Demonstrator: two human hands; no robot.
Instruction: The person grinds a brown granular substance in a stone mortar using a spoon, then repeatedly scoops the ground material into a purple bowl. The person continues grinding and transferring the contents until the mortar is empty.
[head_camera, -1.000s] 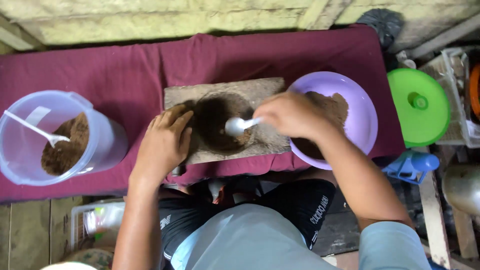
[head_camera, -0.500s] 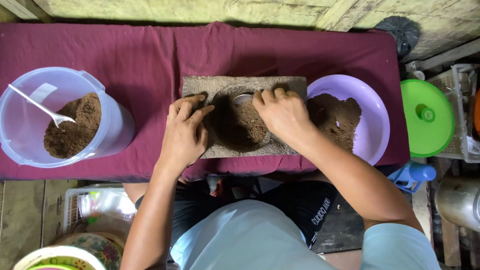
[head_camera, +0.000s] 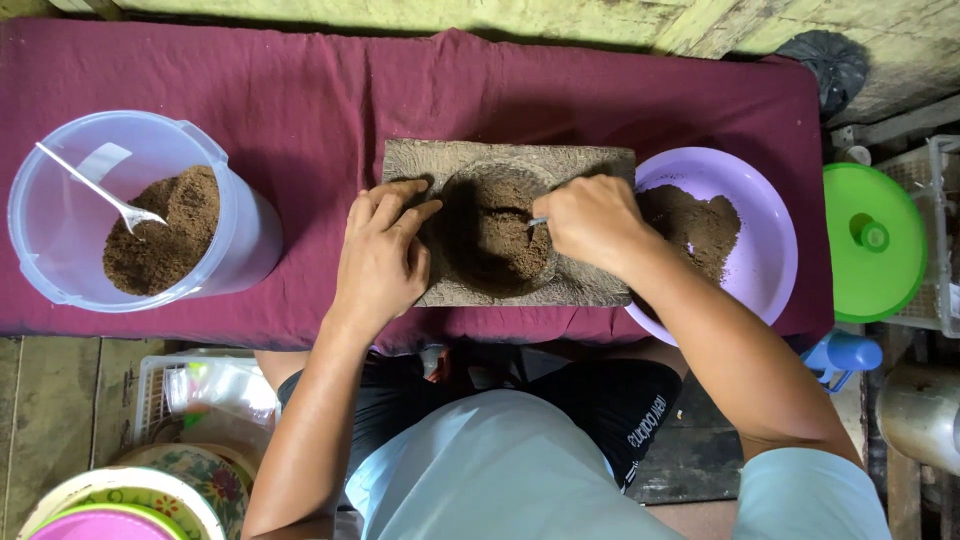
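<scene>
Your right hand (head_camera: 592, 222) closes its grip on a spoon (head_camera: 537, 222) over the brown powder (head_camera: 505, 235); your left hand (head_camera: 385, 255) rests flat, open, on the wooden mould (head_camera: 520, 160).

I see open maroon cloth on the table (head_camera: 300, 90) across the upper frame, giving free passage above the stone block (head_camera: 420, 165). Left of centre, a bare strip lies between the clear tub (head_camera: 245, 235) and the block; my left hand (head_camera: 385, 255) covers the block's left edge. At right, my right hand (head_camera: 590, 220) and forearm bridge the block and the purple bowl (head_camera: 775, 250), closing that gap. The green lid (head_camera: 875, 240) bounds the far right.
</scene>
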